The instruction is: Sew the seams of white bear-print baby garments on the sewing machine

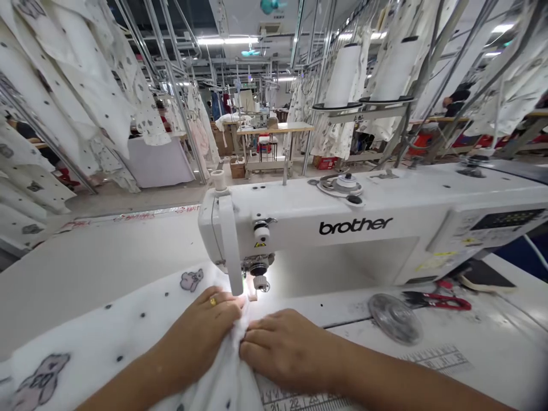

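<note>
White fabric (141, 311) with dark dots and printed bears spreads over the table to the left and bunches up between my hands. My left hand (205, 325), a ring on one finger, presses the cloth right beside the needle area of a white sewing machine (299, 222). Its fingers are curled on the fabric, with the tips near the lit presser foot. Just to the right and nearer to me, my right hand (289, 348) grips the gathered edge of the same cloth with folded fingers. The needle itself is hidden behind the machine's front parts.
Red-handled thread snips (445, 301) and a clear round plastic disc (394, 318) lie right of my right hand. A printed ruler scale (308, 401) runs along the table's front. Thread cones (342, 74) stand behind the machine, and hanging printed garments (81, 68) crowd the left.
</note>
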A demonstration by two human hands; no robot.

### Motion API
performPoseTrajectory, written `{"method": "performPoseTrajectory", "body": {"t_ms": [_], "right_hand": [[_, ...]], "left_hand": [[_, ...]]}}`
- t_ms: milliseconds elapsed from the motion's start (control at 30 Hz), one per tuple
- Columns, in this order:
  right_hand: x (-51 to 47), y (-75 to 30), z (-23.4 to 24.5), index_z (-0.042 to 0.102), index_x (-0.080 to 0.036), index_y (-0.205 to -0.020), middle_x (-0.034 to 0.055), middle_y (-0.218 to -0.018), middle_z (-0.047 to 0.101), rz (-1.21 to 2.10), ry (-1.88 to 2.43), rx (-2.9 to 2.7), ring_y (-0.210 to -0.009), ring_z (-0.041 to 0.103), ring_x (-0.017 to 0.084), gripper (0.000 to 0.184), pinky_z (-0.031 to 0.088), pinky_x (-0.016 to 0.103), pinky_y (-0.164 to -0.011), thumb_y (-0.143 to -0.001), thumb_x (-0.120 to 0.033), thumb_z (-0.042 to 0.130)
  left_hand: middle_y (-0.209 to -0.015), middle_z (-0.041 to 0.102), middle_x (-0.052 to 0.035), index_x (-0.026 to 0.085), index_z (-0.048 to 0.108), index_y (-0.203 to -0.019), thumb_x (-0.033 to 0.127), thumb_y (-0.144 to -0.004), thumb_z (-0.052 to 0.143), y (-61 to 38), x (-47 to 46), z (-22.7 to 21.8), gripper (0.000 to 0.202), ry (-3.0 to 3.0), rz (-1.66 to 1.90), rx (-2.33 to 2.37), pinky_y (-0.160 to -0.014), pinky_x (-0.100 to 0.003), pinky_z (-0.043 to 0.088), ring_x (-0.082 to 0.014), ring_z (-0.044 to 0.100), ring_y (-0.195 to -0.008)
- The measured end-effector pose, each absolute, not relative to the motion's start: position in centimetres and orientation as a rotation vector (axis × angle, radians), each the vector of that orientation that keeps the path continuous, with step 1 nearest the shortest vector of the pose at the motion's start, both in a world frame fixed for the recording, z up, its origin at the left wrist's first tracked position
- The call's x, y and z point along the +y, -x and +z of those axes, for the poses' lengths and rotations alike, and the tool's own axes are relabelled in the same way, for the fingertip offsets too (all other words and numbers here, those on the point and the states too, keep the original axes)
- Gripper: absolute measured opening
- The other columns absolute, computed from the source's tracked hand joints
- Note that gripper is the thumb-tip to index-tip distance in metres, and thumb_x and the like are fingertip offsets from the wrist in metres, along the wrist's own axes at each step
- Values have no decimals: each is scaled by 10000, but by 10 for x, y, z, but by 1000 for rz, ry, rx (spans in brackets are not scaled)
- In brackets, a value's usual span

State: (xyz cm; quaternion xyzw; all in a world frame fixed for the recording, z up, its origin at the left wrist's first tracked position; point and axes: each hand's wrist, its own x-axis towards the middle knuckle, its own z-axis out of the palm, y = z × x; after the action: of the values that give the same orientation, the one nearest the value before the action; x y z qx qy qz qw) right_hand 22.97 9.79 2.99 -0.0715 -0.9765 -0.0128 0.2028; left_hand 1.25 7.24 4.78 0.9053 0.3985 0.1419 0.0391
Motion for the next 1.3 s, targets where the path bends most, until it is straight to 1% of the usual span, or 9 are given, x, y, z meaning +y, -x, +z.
{"method": "performPoseTrajectory", "body": {"t_ms": [100,200,367,667,767,867,1067,1167,1300], "right_hand": [[102,-230,30,562,-145,-852,15,-834,622,-30,268,-2732,-821,550,153,140,447,273,-710,-958,-117,476],[101,-230,33,586,-134,-853,39,-846,609,-130,116,-2711,-851,544,177,141,443,310,-768,-959,-157,494],[91,-227,32,568,-161,-717,1,-670,533,-136,-161,-2620,-658,500,145,207,393,289,-614,-921,-149,536],[86,-229,33,576,-178,-740,-28,-687,597,17,71,-2675,-652,532,134,83,391,272,-581,-821,-188,593],[89,-230,33,548,-195,-680,-32,-671,603,239,59,-2755,-691,546,141,99,427,271,-662,-750,-248,593],[92,-227,30,604,-177,-773,-2,-759,653,442,236,-2622,-731,571,139,120,444,272,-756,-825,-284,591],[99,-221,22,623,-129,-1112,75,-1097,674,548,769,-2317,-1027,555,212,325,405,346,-955,-832,-264,719],[104,-219,28,629,-156,-1103,59,-1149,670,576,738,-2419,-1058,549,211,228,365,364,-981,-882,-206,656],[112,-216,44,639,-186,-979,9,-1079,687,589,594,-2623,-1044,532,184,136,342,343,-964,-933,-117,531]], "left_hand": [[-959,707,-37,203,562,-1077,59,-904,323,-8,85,60,328,-2781,295,1208,-943,-360,460,-191,641,-1028],[-1044,703,-29,223,521,-1229,178,-945,405,-5,80,72,310,-2830,245,1201,-975,-353,454,-195,626,-1068],[-1242,650,-79,189,475,-1324,381,-852,569,-10,39,61,518,-3102,491,1320,-946,-341,493,-240,621,-1107],[-1057,679,-59,220,562,-1006,101,-803,415,-17,36,36,277,-2814,722,1710,-789,-324,545,-213,661,-960],[-823,664,-4,230,538,-896,109,-836,382,-12,56,53,206,-2547,722,1839,-629,-277,517,-182,651,-736],[-655,593,42,232,498,-799,167,-889,366,-13,69,63,173,-2332,749,1820,-540,-243,464,-152,583,-578],[-920,677,1,229,555,-1015,402,-879,554,-16,66,59,219,-2181,731,1834,-677,-274,529,-194,664,-812],[-989,671,-18,234,608,-1001,258,-861,522,-11,64,55,166,-2287,718,1810,-701,-279,536,-194,667,-852],[-1029,661,-34,222,619,-969,56,-726,398,-10,60,54,369,-2500,826,1605,-802,-317,523,-207,635,-930]]}}
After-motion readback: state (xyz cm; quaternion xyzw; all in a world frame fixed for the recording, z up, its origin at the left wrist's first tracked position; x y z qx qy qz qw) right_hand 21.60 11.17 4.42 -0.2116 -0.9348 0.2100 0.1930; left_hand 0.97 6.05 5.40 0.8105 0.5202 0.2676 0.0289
